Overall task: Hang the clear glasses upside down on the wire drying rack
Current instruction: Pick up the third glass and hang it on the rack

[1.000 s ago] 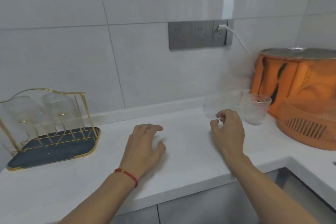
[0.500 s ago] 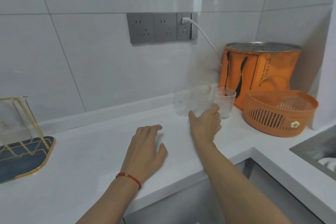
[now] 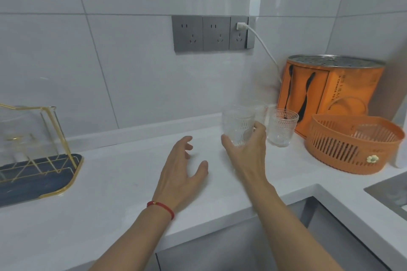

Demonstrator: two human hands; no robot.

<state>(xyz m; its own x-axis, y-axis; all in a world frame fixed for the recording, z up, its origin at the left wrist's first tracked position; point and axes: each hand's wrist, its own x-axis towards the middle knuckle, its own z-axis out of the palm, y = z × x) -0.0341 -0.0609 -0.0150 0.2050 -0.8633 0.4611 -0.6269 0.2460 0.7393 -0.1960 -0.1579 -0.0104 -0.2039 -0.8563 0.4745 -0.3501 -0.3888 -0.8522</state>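
My right hand (image 3: 247, 149) grips a clear patterned glass (image 3: 237, 124), upright and lifted a little off the white counter. Two more clear glasses stand behind it: one (image 3: 282, 126) to the right and one (image 3: 262, 111) partly hidden behind the held glass. My left hand (image 3: 182, 169) hovers flat over the counter, fingers spread, holding nothing. The gold wire drying rack (image 3: 44, 138) on its dark blue tray (image 3: 39, 185) stands at the far left, with blurred clear glasses hanging upside down on it.
An orange slotted basket (image 3: 352, 149) holding a glass and an orange box (image 3: 326, 94) with a metal steamer tray on top stand at the right. A white cable (image 3: 264, 48) runs from the wall sockets. A sink edge (image 3: 387, 191) shows at lower right.
My right hand reached the group of glasses, closed on the nearest one and lifted it. The view swung right, then back left so the rack shows again. My left hand stayed over the counter.
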